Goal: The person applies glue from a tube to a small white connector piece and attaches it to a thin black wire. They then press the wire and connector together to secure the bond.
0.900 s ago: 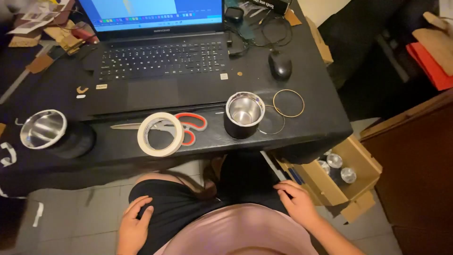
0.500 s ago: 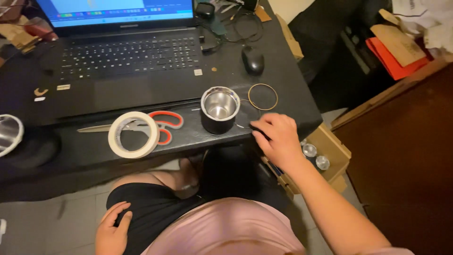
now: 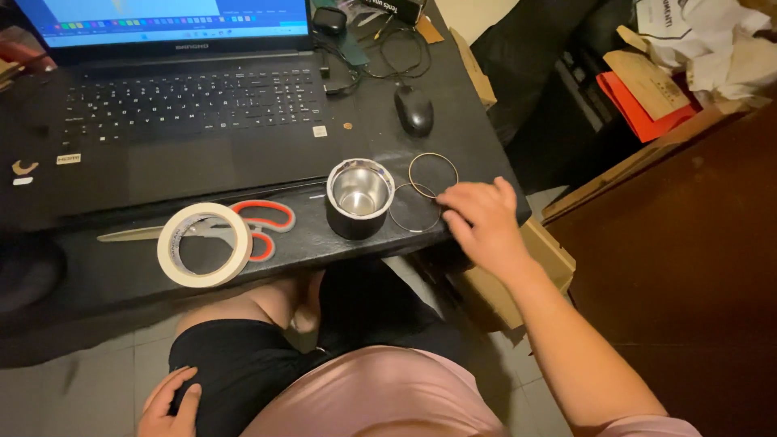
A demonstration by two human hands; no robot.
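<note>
Counted items on a dark desk, seen from above.

Two thin metal rings (image 3: 433,171) (image 3: 414,208) lie near the right edge of the desk (image 3: 243,259). One steel cup (image 3: 360,197) stands beside them. One roll of tape (image 3: 204,243) and one pair of red-handled scissors (image 3: 243,229) sit along the front edge. One laptop (image 3: 178,105) and one computer mouse (image 3: 414,109) are toward the back. Two hands show: right hand (image 3: 486,222), left hand (image 3: 170,405).

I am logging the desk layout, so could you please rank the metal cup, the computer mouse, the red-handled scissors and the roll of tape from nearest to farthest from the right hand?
From the right hand, at the desk's right edge:
1. Metal cup, just to its left.
2. Computer mouse, farther back on the desk.
3. Red-handled scissors, left of the cup.
4. Roll of tape, farthest left, lying over the scissors.
</note>
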